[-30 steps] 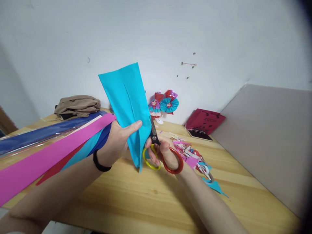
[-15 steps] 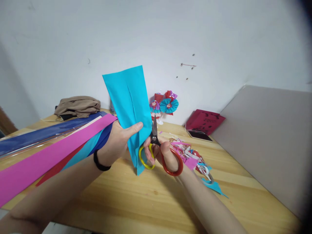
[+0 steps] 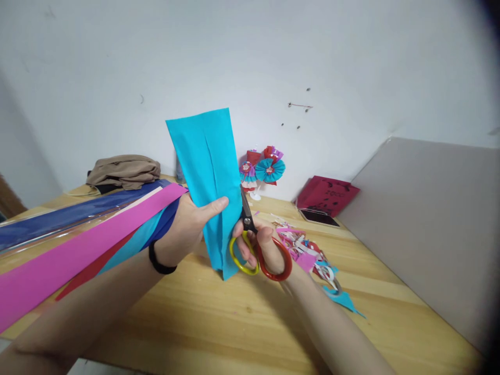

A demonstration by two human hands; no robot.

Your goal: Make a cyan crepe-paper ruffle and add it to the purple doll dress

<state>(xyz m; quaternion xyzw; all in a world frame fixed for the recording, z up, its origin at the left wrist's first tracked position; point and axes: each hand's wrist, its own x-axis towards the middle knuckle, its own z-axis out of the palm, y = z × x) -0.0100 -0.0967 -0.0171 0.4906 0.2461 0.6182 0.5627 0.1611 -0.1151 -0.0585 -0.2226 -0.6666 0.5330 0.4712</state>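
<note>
A tall piece of bright blue paper (image 3: 207,161) is held upright, with a crease or slit down its middle. My left hand (image 3: 191,224) grips it, thumb across the front and the other fingers hidden behind. My right hand (image 3: 260,245) has its thumb and fingers in the red and yellow handles of the scissors (image 3: 247,221). The blades point up along the paper's right edge, near my left thumb. Long pink (image 3: 97,234), red, light blue and dark blue strips lie by my left wrist.
Paper scraps (image 3: 304,250) lie on the wooden table (image 3: 195,323) to the right. Behind are decorated paper flowers (image 3: 269,169), a magenta bag (image 3: 328,194), a phone or tablet (image 3: 318,217) and brown cloth (image 3: 125,171). A pale panel (image 3: 422,219) stands at right.
The scissor handles have come closer together, and the blades now lean left against the paper's edge. My left hand and the paper have hardly moved.
</note>
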